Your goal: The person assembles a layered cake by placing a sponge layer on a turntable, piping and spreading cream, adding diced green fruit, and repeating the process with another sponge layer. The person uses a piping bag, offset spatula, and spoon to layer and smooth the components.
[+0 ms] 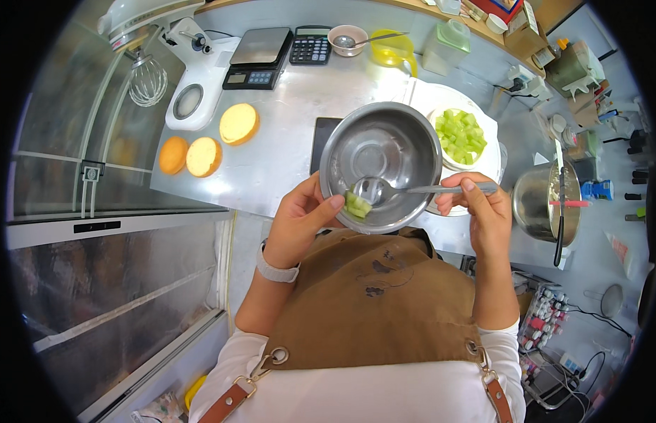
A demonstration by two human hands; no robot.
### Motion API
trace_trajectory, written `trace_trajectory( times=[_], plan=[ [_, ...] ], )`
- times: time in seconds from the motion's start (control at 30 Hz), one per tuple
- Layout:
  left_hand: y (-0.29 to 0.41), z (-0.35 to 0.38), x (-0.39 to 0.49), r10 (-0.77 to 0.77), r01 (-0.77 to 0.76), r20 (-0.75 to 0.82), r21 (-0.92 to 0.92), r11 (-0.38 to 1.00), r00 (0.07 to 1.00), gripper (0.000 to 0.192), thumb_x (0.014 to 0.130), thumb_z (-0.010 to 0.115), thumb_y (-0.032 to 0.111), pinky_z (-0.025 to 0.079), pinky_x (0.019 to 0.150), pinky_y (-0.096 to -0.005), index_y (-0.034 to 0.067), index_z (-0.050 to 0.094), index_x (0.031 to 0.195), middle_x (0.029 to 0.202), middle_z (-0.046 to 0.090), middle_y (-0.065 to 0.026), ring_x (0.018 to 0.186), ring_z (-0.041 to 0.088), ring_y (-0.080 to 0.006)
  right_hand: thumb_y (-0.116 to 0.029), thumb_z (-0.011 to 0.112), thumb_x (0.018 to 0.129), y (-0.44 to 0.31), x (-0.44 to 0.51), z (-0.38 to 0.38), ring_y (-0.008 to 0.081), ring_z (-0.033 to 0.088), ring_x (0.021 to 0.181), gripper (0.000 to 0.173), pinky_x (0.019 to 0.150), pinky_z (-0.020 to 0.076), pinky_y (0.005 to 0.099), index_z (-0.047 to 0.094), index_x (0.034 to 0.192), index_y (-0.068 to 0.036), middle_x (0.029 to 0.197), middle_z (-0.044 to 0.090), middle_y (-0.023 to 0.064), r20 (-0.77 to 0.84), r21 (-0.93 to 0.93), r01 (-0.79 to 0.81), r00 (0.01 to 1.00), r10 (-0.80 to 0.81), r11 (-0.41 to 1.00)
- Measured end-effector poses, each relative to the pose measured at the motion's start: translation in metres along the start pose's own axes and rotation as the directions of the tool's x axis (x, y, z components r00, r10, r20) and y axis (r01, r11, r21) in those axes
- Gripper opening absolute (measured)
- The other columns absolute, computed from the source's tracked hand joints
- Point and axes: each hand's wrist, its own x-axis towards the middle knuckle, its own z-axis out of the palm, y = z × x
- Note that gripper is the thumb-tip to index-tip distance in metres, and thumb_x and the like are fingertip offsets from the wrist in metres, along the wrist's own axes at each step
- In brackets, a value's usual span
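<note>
My left hand grips the near left rim of a stainless steel mixing bowl, which is tilted toward me. Between the thumb and fingers of my right hand is the handle of a metal spoon, its head inside the bowl. A few green melon-like cubes lie at the bowl's near left side, against the spoon. Beyond my right hand, a white bowl full of similar green cubes stands on a white round board.
Three sponge cake pieces lie on the metal table at left. A stand mixer, digital scale, calculator, small pink bowl and yellow jug line the back. A steel pot stands right, a spatula across it.
</note>
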Motion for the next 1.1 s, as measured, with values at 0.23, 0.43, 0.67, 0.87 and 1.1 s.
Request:
trace_trajectory(
  times=[0.23, 0.43, 0.67, 0.87, 1.1],
  plan=[
    [-0.001, 0.006, -0.001, -0.012, 0.012, -0.011, 0.013, 1.0, 1.0, 0.043, 0.098, 0.062, 0.013, 0.054, 0.075, -0.024, 0.001, 0.051, 0.138, 0.098, 0.064, -0.0004, 0.088, 0.063, -0.0078, -0.016, 0.049, 0.102, 0.018, 0.006, 0.016, 0.025, 0.07, 0.073, 0.029, 0.072, 0.0578, 0.0355, 0.066, 0.105, 0.007, 0.087, 0.072, 0.0212, 0.006, 0.391, -0.207, 0.975, 0.222, 0.897],
    [-0.005, 0.007, -0.002, 0.039, -0.038, -0.007, 0.109, 0.993, 0.999, 0.033, 0.097, 0.063, 0.014, 0.058, 0.082, -0.031, 0.0, 0.058, 0.126, 0.109, 0.068, -0.0075, 0.096, 0.067, -0.0157, -0.019, 0.051, 0.102, 0.022, 0.009, 0.016, 0.0268, 0.071, 0.078, 0.032, 0.077, 0.0576, 0.0367, 0.064, 0.111, 0.009, 0.09, 0.072, 0.0233, -0.038, 0.452, -0.11, 0.989, 0.142, 0.885],
    [-0.007, 0.001, 0.0, 0.026, -0.038, -0.126, -0.095, 0.995, 0.992, 0.03, 0.098, 0.061, 0.014, 0.059, 0.083, -0.0328, 0.001, 0.056, 0.126, 0.116, 0.066, -0.0075, 0.101, 0.066, -0.0167, -0.018, 0.049, 0.103, 0.001, 0.011, -0.037, 0.0271, 0.069, 0.078, 0.035, 0.077, 0.0561, 0.0356, 0.06, 0.114, 0.013, 0.092, 0.071, 0.0247, -0.298, 0.399, 0.226, 0.949, -0.108, 0.889],
    [-0.006, -0.006, 0.004, 0.046, -0.08, -0.224, -0.142, 0.987, 0.973, 0.026, 0.099, 0.058, 0.014, 0.061, 0.082, -0.035, 0.003, 0.056, 0.123, 0.114, 0.067, -0.0078, 0.101, 0.068, -0.0175, -0.018, 0.053, 0.103, -0.003, 0.017, -0.072, 0.0195, 0.068, 0.084, 0.03, 0.081, 0.0552, 0.0312, 0.064, 0.116, 0.007, 0.096, 0.072, 0.018, -0.468, -0.193, 0.276, 0.818, -0.335, 0.942],
    [-0.009, -0.009, 0.001, 0.055, -0.08, -0.179, -0.135, 0.988, 0.982, 0.032, 0.1, 0.052, 0.011, 0.061, 0.088, -0.0417, -0.001, 0.051, 0.129, 0.121, 0.064, -0.0136, 0.106, 0.067, -0.0226, -0.015, 0.056, 0.103, 0.011, 0.02, -0.069, 0.0175, 0.069, 0.096, 0.026, 0.088, 0.0542, 0.0309, 0.069, 0.117, 0.003, 0.104, 0.072, 0.0131, -0.325, -0.545, 0.224, 0.831, -0.451, 0.808]
  ],
)
